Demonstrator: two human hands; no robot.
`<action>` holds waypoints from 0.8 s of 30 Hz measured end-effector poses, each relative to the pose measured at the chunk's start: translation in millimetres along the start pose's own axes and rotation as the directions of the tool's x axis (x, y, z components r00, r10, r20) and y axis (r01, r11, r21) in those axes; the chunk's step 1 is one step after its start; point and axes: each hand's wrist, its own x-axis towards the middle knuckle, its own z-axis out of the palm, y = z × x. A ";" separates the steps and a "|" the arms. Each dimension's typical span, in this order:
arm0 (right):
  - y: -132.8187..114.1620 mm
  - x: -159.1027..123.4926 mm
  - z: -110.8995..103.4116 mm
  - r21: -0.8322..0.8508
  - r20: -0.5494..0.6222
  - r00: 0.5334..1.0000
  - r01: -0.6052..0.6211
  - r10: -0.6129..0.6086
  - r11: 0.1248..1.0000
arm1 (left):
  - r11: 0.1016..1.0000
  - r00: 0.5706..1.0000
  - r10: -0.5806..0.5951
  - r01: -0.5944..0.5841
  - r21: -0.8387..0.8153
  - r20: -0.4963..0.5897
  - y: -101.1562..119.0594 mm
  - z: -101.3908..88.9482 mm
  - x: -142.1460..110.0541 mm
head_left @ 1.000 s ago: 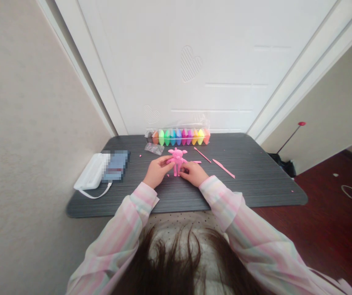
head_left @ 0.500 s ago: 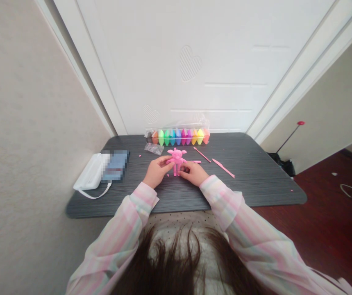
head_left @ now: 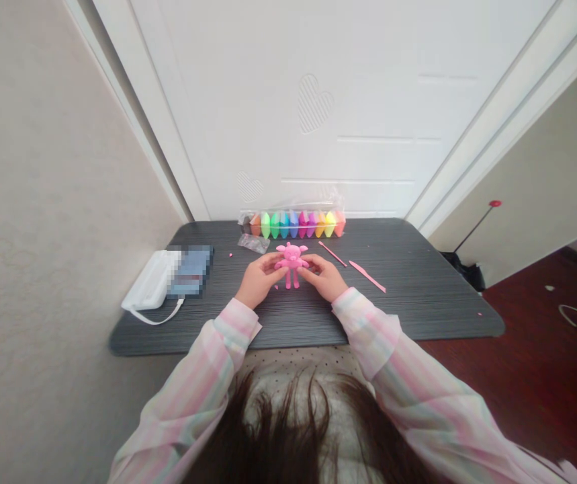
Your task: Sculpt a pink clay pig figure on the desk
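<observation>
A pink clay figure [head_left: 293, 253] with a round head, two ears, arms and two legs is at the middle of the dark table [head_left: 207, 329]. My left hand [head_left: 258, 279] pinches its left side, thumb in front and fingers behind. From the other side my right hand [head_left: 326, 277] closes on the figure's arm and body, thumb in front. To the right lie a thin pink modelling stick [head_left: 332, 254] and a pink clay knife [head_left: 367, 276]. A tiny pink crumb [head_left: 276, 287] rests by the left fingers.
Behind the figure stands a clear pack of coloured clay [head_left: 293, 224], with a crumpled clear wrapper [head_left: 254, 243] before it. At left are a white power bank [head_left: 152, 281] with its cable and a blurred blue item [head_left: 191, 271]. A white door [head_left: 248, 81] rises behind.
My right hand has moved up from the figure's legs to its arm and upper body. My left hand keeps its hold. The view has shifted slightly.
</observation>
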 end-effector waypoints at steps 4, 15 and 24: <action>-0.4 -0.3 -0.3 0.012 -0.021 1.000 -0.001 0.001 1.000 | 1.000 1.000 0.002 -0.002 -0.004 -0.029 -2.4 -1.0 0.3; -0.3 -1.1 -2.7 0.010 -0.019 1.000 0.004 -0.004 1.000 | 0.999 0.998 -0.019 0.021 0.032 -0.055 -3.5 -3.7 0.1; -1.6 -1.3 -2.7 0.021 -0.015 1.000 0.000 0.000 1.000 | 0.999 0.998 -0.025 0.027 0.043 -0.053 -2.6 -2.4 0.2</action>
